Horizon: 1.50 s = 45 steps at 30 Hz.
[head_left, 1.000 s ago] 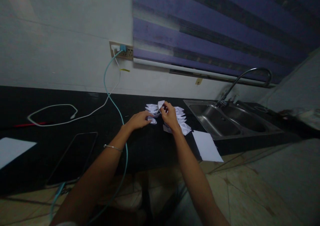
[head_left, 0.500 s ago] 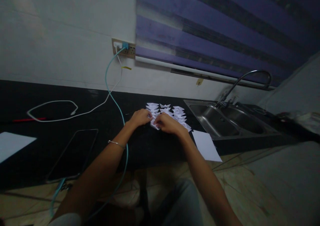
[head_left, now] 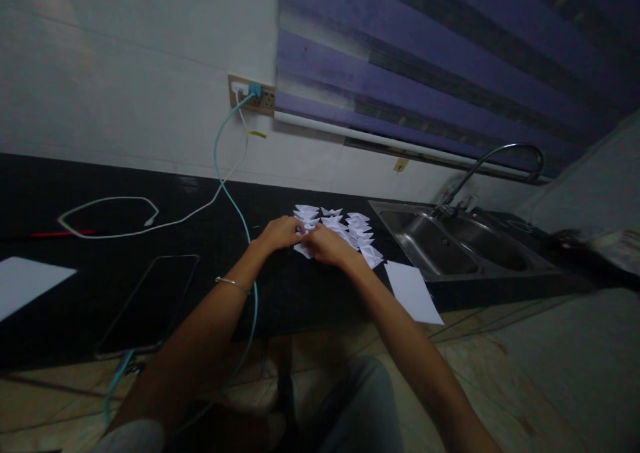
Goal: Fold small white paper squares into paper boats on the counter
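Observation:
Several folded white paper boats (head_left: 359,225) stand close together in rows on the black counter (head_left: 310,299). My left hand (head_left: 280,233) is at the left row, its thumb and fingers curled and pinched on a paper boat. From the right, my right hand (head_left: 325,243) closes on the same boat, fingertips almost meeting those of the left. Most of that boat is hidden by my fingers. Another white folded piece shows just below the fingertips, at the near end of the left row.
A blank paper sheet (head_left: 413,293) lies by the steel sink (head_left: 445,243); another sheet (head_left: 30,279) lies far left. A phone-like dark device (head_left: 150,303) rests near the front edge. A teal cable (head_left: 245,223) crosses under my left arm, and a white cable (head_left: 115,236) loops behind.
My right hand has moved slightly left, nearer my left hand, uncovering more of the boats on the right. The left hand stays at the left row. The view has shifted a little.

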### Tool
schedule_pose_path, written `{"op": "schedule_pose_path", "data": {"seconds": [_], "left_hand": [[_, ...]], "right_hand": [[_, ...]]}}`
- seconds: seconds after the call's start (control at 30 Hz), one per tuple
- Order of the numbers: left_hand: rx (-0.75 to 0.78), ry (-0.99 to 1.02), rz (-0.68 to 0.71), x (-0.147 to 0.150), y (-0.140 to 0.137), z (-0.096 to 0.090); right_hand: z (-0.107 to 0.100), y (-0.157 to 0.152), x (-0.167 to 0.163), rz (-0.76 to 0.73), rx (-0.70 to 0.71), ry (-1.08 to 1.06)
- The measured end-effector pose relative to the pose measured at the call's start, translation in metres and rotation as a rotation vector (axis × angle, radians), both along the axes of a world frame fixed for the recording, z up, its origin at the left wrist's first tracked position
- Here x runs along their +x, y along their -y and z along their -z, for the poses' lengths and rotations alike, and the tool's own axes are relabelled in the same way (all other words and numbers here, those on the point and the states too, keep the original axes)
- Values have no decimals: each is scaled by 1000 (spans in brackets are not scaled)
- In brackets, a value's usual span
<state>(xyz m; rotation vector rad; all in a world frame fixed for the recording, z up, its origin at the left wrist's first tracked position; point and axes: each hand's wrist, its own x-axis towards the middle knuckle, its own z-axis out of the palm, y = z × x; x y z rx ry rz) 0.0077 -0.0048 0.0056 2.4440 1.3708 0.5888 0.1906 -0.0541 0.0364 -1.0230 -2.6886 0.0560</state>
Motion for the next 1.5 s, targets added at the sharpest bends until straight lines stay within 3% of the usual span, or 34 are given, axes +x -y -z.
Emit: {"op": "schedule_pose_path", "data": {"seconds": [0.23, 0.47, 0.7, 0.87, 1.0, 1.17, 1.23, 1.37, 1.5], "left_hand": [[8, 126, 8, 0, 2, -1], [112, 154, -88, -3, 10, -14], [236, 256, -270, -6, 15, -24], [221, 294, -348, -9, 17, -34], [135, 154, -266, -12, 23, -52], [70, 39, -261, -42, 60, -65], [82, -6, -332, -65, 88, -60], [-10, -288, -645, -124, 145, -27], [-169, -262, -762, -166, 174, 5]], "right_hand": [[9, -3, 1, -37, 2, 13], [-3, -2, 9, -4, -12, 36], [-18, 26, 15, 41, 125, -311], [11, 51, -7, 58, 165, -505], [38, 56, -19, 9, 161, -514], [47, 56, -11, 26, 131, -531], [47, 56, -7, 52, 127, -537], [46, 56, -6, 62, 93, -493], [45, 57, -10, 60, 79, -458]]}}
